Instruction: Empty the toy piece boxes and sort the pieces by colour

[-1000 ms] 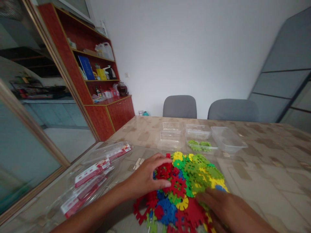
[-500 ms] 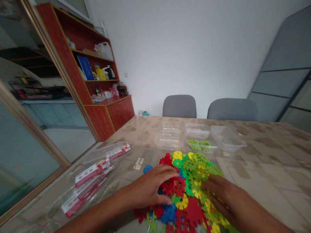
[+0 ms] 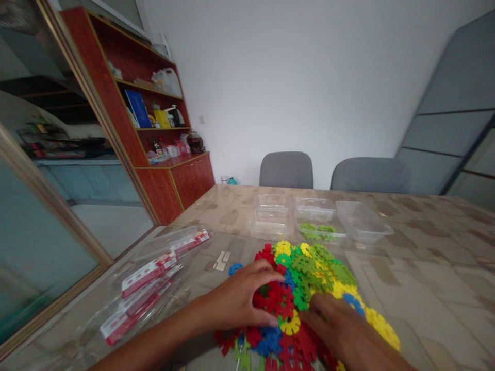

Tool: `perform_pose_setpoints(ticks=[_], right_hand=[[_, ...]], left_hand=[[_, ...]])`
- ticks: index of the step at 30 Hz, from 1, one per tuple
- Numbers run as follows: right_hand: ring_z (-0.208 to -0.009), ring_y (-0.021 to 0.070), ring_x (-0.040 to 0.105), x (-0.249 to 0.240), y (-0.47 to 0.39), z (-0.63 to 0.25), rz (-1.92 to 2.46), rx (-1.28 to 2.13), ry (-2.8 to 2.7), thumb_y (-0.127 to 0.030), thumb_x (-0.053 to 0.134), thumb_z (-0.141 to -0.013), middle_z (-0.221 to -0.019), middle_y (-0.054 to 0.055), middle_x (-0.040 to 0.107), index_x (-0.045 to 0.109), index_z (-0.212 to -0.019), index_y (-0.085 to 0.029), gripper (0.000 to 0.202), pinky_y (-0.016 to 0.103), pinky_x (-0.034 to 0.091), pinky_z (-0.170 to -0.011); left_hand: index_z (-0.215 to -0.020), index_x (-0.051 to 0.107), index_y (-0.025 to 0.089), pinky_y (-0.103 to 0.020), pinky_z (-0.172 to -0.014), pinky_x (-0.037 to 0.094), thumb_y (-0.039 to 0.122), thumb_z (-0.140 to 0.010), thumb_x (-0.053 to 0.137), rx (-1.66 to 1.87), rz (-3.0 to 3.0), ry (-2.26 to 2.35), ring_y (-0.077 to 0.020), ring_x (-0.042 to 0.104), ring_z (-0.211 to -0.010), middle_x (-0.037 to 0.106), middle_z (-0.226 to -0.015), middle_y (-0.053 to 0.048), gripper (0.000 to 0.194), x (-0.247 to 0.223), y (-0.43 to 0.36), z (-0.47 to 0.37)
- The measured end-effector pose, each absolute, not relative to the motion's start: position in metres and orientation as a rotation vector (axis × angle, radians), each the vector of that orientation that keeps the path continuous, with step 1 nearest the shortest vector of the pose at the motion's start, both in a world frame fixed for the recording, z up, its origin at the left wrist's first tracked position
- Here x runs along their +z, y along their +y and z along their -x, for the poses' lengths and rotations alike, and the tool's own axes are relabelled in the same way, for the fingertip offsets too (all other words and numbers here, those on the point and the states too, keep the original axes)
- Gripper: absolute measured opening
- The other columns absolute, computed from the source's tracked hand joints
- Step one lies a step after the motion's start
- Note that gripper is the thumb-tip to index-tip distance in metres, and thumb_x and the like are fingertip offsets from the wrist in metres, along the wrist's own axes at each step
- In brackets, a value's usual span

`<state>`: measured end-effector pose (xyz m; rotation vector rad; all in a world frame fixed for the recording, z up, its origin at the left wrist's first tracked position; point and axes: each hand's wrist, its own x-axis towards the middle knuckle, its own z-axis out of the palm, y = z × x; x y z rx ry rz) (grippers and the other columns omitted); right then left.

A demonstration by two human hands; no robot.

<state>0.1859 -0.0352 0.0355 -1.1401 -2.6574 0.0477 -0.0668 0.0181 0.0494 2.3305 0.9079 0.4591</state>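
A heap of plastic interlocking building pieces (image 3: 305, 278) in red, yellow, green and blue lies on the table before me. My left hand (image 3: 247, 296) curves around several red building pieces (image 3: 278, 303), thumb below and fingers above. A yellow round piece (image 3: 292, 324) is just beside its thumb. My right hand (image 3: 332, 322) reaches into the front of the heap, its fingers bent down onto a red building piece (image 3: 312, 342); its fingertips are partly hidden. To its right lie yellow pieces (image 3: 382, 327) and a blue one (image 3: 353, 304).
Behind the heap stand clear plastic boxes: one (image 3: 273, 226) at left, one with light green pieces (image 3: 317, 232), one (image 3: 363, 221) at right. Clear packaging with red-and-white cards (image 3: 149, 273) lies at left. Two grey chairs (image 3: 286, 170) stand beyond the table.
My right hand has moved left and toward me, from the yellow-green side onto the red pieces, uncovering yellow and blue pieces at right. My left hand stays nearly in place around its red pieces.
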Motion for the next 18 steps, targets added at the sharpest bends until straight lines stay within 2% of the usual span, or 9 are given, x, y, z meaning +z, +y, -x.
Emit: perform_pose_setpoints(ticks=[3, 6, 9, 13, 18], right_hand=[[-0.079, 0.02, 0.065, 0.03, -0.034, -0.186, 1.186, 0.076, -2.623, -0.008, 0.056, -0.089, -0.091, 0.003, 0.067, 0.065, -0.098, -0.022, 0.019, 0.028, 0.051, -0.067], [-0.077, 0.0186, 0.065, 0.027, -0.035, -0.188, 1.182, 0.124, -2.59, -0.006, 0.055, -0.087, -0.089, 0.002, 0.066, 0.063, -0.097, -0.023, 0.021, 0.026, 0.051, -0.066], [-0.08, 0.0219, 0.064, 0.025, -0.037, -0.19, 1.09, 0.087, -2.579, -0.017, 0.062, -0.083, -0.093, 0.004, 0.067, 0.061, -0.101, -0.024, 0.019, 0.03, 0.051, -0.069], [-0.08, 0.0251, 0.065, 0.022, -0.036, -0.192, 1.048, 0.06, -2.634, -0.03, 0.068, -0.077, -0.095, 0.007, 0.067, 0.059, -0.105, -0.022, 0.031, 0.033, 0.053, -0.068], [-0.081, 0.0241, 0.066, 0.019, -0.033, -0.191, 1.039, 0.077, -2.613, -0.037, 0.067, -0.079, -0.095, 0.008, 0.068, 0.061, -0.108, -0.022, 0.034, 0.031, 0.053, -0.067]], left_hand=[[-0.132, 0.055, 0.027, -0.034, -0.105, 0.038, 0.036, -0.074, 0.081, 0.526, -2.292, 0.978, -0.0243, 0.051, -0.119, 0.052, -0.129, -0.006, 0.064, 0.047, 0.017, 0.063], [-0.129, 0.055, 0.027, -0.035, -0.106, 0.037, 0.037, -0.072, 0.083, 0.485, -2.316, 0.933, -0.0247, 0.049, -0.121, 0.053, -0.129, -0.006, 0.064, 0.045, 0.016, 0.06], [-0.125, 0.058, 0.025, -0.035, -0.104, 0.038, 0.037, -0.069, 0.085, 0.433, -2.35, 0.92, -0.0253, 0.05, -0.118, 0.056, -0.123, -0.005, 0.063, 0.044, 0.014, 0.057], [-0.121, 0.059, 0.024, -0.034, -0.099, 0.041, 0.03, -0.066, 0.086, 0.425, -2.346, 0.931, -0.024, 0.053, -0.111, 0.057, -0.118, -0.005, 0.061, 0.047, 0.012, 0.056], [-0.124, 0.058, 0.025, -0.033, -0.103, 0.039, 0.027, -0.07, 0.083, 0.549, -2.338, 0.929, -0.0233, 0.051, -0.117, 0.056, -0.124, -0.005, 0.06, 0.059, 0.017, 0.058]])
